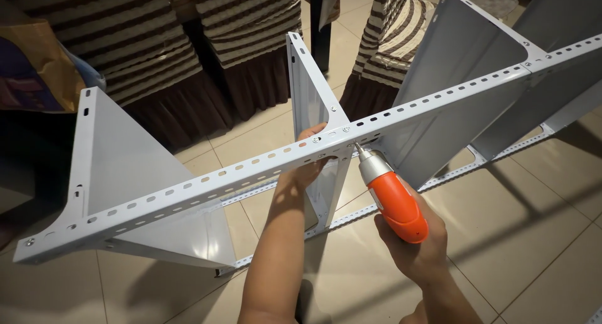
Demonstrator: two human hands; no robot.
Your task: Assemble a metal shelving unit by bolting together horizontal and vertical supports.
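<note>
Two hands share the work: the left hand [311,150] has its grip closed round the long white perforated steel rail [263,164] to brace it, while the right hand [419,245] wraps the orange-and-silver electric screwdriver [392,195], tip against the rail just beside that grip.

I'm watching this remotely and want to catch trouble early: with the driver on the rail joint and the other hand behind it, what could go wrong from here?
1. The left hand grips the slotted rail right beside the tip of the orange screwdriver; if the bit slips, it may hit the fingers.
2. The driver meets the rail at a slant, so the bit might cam out.
3. The rack lies on its side on smooth floor tiles; pushing could shift it.
</note>
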